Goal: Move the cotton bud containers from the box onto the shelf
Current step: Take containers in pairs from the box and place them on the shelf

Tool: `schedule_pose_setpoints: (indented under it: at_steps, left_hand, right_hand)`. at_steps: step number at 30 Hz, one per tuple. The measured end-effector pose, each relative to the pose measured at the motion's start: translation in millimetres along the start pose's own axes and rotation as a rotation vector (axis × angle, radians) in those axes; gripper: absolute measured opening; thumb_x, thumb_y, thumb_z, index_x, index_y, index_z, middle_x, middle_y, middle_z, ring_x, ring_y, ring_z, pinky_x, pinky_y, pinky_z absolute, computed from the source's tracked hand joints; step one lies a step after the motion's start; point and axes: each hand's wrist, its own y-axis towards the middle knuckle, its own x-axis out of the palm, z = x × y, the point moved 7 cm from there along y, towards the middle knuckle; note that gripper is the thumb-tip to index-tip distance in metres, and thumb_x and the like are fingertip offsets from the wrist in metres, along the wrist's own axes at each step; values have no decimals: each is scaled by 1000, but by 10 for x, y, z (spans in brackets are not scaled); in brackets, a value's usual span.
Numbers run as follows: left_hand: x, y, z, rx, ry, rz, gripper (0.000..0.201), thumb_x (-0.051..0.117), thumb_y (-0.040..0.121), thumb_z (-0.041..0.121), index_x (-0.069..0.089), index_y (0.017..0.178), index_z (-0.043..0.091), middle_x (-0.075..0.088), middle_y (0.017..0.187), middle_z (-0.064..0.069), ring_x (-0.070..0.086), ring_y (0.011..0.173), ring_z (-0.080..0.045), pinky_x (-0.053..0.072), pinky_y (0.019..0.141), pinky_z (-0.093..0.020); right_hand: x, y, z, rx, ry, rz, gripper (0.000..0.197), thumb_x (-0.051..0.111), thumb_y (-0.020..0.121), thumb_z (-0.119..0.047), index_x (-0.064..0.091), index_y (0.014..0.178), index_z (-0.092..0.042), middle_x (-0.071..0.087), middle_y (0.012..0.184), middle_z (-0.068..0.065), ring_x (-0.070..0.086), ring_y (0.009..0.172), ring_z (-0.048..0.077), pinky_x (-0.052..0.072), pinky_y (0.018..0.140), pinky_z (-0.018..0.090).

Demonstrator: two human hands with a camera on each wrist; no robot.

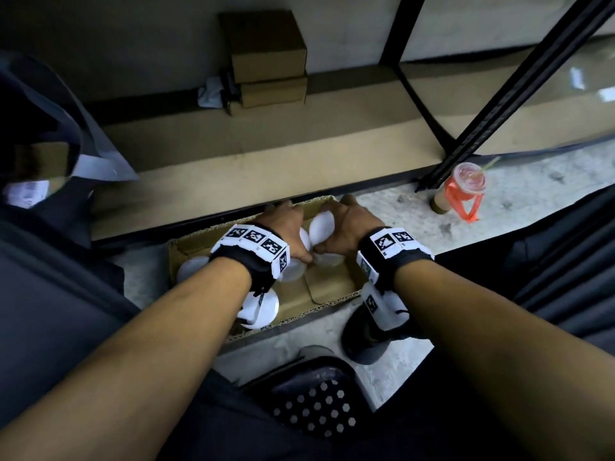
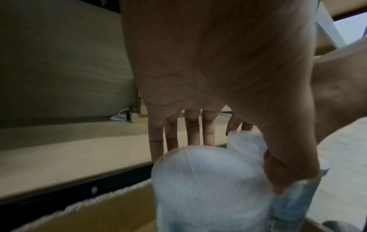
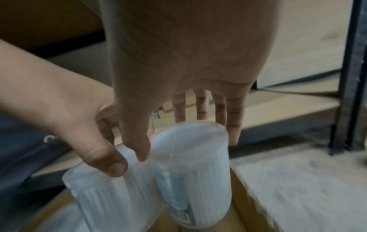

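A cardboard box (image 1: 327, 289) lies on the floor before the low shelf (image 1: 266, 161). Several white cotton bud containers stand in it, among them one (image 1: 191, 267) at its left end. My left hand (image 1: 293, 231) grips one container (image 2: 208, 180), fingers (image 2: 190, 125) behind it and thumb (image 2: 288, 169) on the near side. Right beside it, my right hand (image 1: 336, 224) holds another container (image 3: 190, 157), its fingers (image 3: 234, 119) reaching down the far side and the thumb (image 3: 137, 141) in front. Both held containers lean slightly.
Two brown cartons (image 1: 269, 61) are stacked at the back of the shelf. A black shelf upright (image 1: 499, 111) slants down on the right, with an iced drink cup (image 1: 466, 188) on the floor at its foot. My shoe (image 1: 369, 334) stands beside the box.
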Motion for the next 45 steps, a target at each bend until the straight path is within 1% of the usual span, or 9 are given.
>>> schedule_pose_setpoints:
  at_steps: [2, 5, 12, 19, 29, 32, 35, 40, 45]
  left_hand:
    - [-202, -78, 23, 4, 14, 45, 78, 81, 49, 62, 53, 108, 20, 49, 105, -1, 51, 97, -27, 49, 79, -37]
    - [-507, -225, 82, 27, 26, 93, 71, 81, 54, 58, 54, 109, 21, 48, 105, 0, 50, 99, -25, 51, 82, -41]
    - [-1330, -547, 303, 123, 79, 243, 72, 76, 50, 63, 60, 108, 23, 53, 105, 0, 53, 95, -22, 52, 81, -36]
    - [-2249, -1006, 513, 199, 60, 431, 71, 74, 50, 63, 62, 111, 28, 54, 106, 4, 53, 96, -17, 52, 81, -35]
    - [-3281, -1626, 879, 282, 112, 677, 65, 66, 52, 66, 70, 103, 25, 65, 96, 3, 59, 88, -20, 53, 78, -36]
    - [-3542, -1745, 954, 307, 116, 716, 64, 72, 61, 62, 69, 112, 25, 67, 105, 6, 57, 92, -15, 48, 76, -28]
    - [-3774, -1799, 1010, 298, 119, 729, 68, 73, 63, 63, 66, 120, 27, 65, 113, 8, 54, 95, -11, 41, 74, -24]
    - [-4139, -1865, 1093, 275, 97, 776, 64, 69, 61, 64, 69, 116, 30, 67, 111, 14, 59, 97, -13, 45, 74, -26]
    - [-4426, -1801, 1107, 246, 83, 784, 65, 65, 57, 66, 70, 112, 31, 68, 109, 16, 61, 101, -12, 50, 84, -29]
  right_hand:
    - [-150, -24, -29, -24, -38, 20, 98, 61, 39, -83, 47, 123, -36, 48, 130, 2, 54, 115, 26, 49, 96, 43]
    - [-570, -365, -124, -43, -31, 104, 90, 67, 52, -69, 48, 131, -32, 46, 120, 3, 56, 110, 28, 52, 90, 42]
    - [-1430, -813, -204, -121, -29, 311, 87, 67, 61, -69, 50, 137, -30, 49, 125, 5, 60, 105, 27, 48, 82, 32]
    - [-2323, -1327, -379, -190, -20, 536, 77, 59, 55, -76, 60, 121, -36, 63, 120, 5, 61, 105, 28, 55, 86, 39]
    - [-3399, -1973, -556, -299, -93, 788, 52, 53, 62, -75, 65, 86, -30, 69, 87, -6, 59, 79, 21, 51, 68, 31]
    - [-3670, -2121, -611, -309, -128, 830, 63, 50, 62, -80, 70, 101, -35, 65, 88, -7, 53, 80, 19, 44, 71, 28]
    - [-3863, -2272, -655, -326, -152, 841, 58, 49, 68, -76, 73, 91, -29, 68, 77, -4, 59, 75, 20, 54, 71, 35]
    - [-4176, -2372, -677, -337, -141, 853, 55, 51, 76, -71, 76, 97, -26, 72, 91, 0, 59, 88, 21, 48, 70, 32]
    - [-4451, -2368, -705, -315, -108, 900, 56, 54, 75, -69, 77, 100, -25, 74, 105, -3, 58, 107, 21, 50, 93, 38]
